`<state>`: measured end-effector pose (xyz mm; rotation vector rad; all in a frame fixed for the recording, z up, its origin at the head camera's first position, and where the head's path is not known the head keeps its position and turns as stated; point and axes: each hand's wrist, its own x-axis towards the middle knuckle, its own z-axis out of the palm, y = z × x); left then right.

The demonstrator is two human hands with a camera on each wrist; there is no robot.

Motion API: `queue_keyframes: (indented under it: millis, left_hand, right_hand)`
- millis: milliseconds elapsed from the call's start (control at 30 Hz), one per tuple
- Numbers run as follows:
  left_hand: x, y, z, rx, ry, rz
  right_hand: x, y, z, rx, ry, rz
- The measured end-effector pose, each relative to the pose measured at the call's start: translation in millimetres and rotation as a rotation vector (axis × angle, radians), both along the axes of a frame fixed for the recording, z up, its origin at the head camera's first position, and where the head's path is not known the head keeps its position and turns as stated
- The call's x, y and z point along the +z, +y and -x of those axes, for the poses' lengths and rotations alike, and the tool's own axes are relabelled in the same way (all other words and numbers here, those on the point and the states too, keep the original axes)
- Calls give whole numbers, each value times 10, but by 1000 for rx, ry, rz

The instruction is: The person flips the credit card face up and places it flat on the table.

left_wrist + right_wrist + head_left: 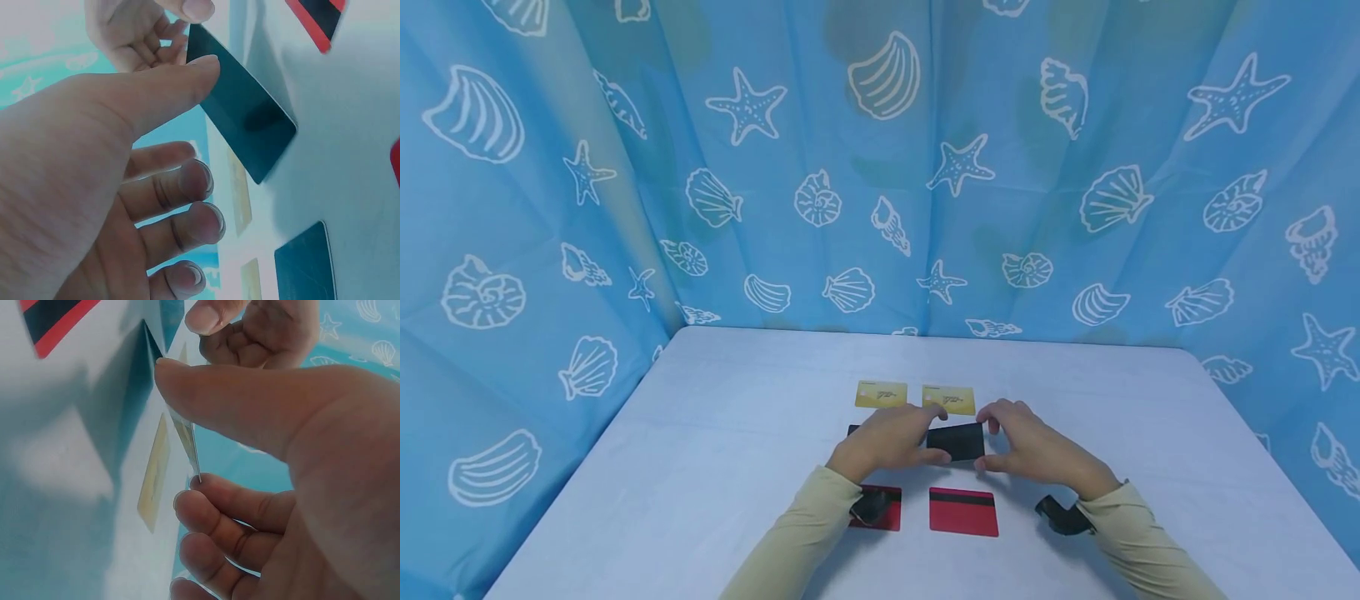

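A black card (956, 442) is tilted up off the table between the two hands. My right hand (1030, 443) pinches its right end, thumb at the near corner and index fingertip at the far corner, as the right wrist view also shows. My left hand (891, 437) is at the card's left end; its thumb (181, 87) overlaps the card there, while its other fingers are spread loosely apart from it. Another black card (306, 265) lies flat, mostly hidden beneath the left hand in the head view.
Two yellow cards (882, 394) (949, 398) lie in a row beyond the hands. Nearer are two red cards with black stripes, one (964, 512) in full view, the other (887, 518) partly behind the left wrist camera (871, 507). A blue shell-patterned curtain (850, 167) surrounds the white table (700, 433).
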<state>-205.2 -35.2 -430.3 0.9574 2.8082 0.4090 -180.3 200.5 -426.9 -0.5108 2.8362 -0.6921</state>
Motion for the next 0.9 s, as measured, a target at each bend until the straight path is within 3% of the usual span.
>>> queue_keyframes:
  millis: [300, 900]
  left_hand:
    - [25, 49, -49, -25, 33, -5]
    - [55, 104, -107, -46, 10, -36]
  right_hand:
    - [77, -39, -48, -14, 1, 17]
    - [185, -106, -128, 18, 59, 44]
